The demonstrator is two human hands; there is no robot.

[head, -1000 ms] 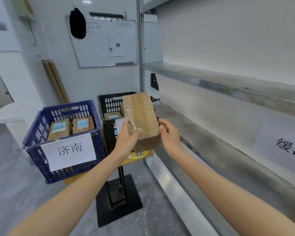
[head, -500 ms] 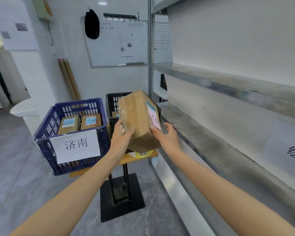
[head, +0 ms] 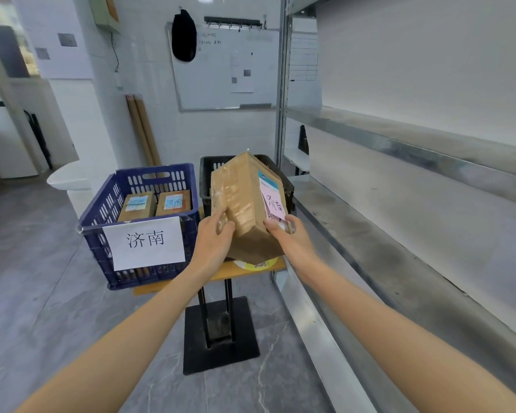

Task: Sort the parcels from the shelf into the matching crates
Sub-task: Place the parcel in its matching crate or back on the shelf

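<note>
Head view: Brown cardboard, glossy with clear packing tape, makes up the parcel point(head: 245, 210) held up at the centre of the picture, clear of any surface. It looks stiff and boxy, with firm corners, and it is likely light to moderate in weight, since it sits easily between two hands. The tape probably makes the broad face slippery, so the lower edges and corners, where bare card shows, look like the surest places to take hold.

The left hand point(head: 213, 242) grips the near lower corner at 8 o'clock of the parcel, with its fingers curled onto the taped face. The right hand point(head: 292, 242) grips the opposite lower edge at 4 o'clock, with its thumb pressed onto the label side.

The parcel is tilted, its top leaning away from the viewer. A printed label with a teal band covers its right face. Over that is a pink slip point(head: 273, 204) handwritten with 济南.

At 9 o'clock of the parcel stands a blue crate point(head: 102, 210) with slotted walls. It carries a white sign point(head: 145, 242) that also reads 济南, so this looks like the matching crate. Two smaller parcels point(head: 137, 204) lie inside it, side by side.

A black crate point(head: 205, 177) sits just behind the parcel at 12 o'clock. A grey metal shelf point(head: 385, 248) runs along at 3 o'clock.
</note>
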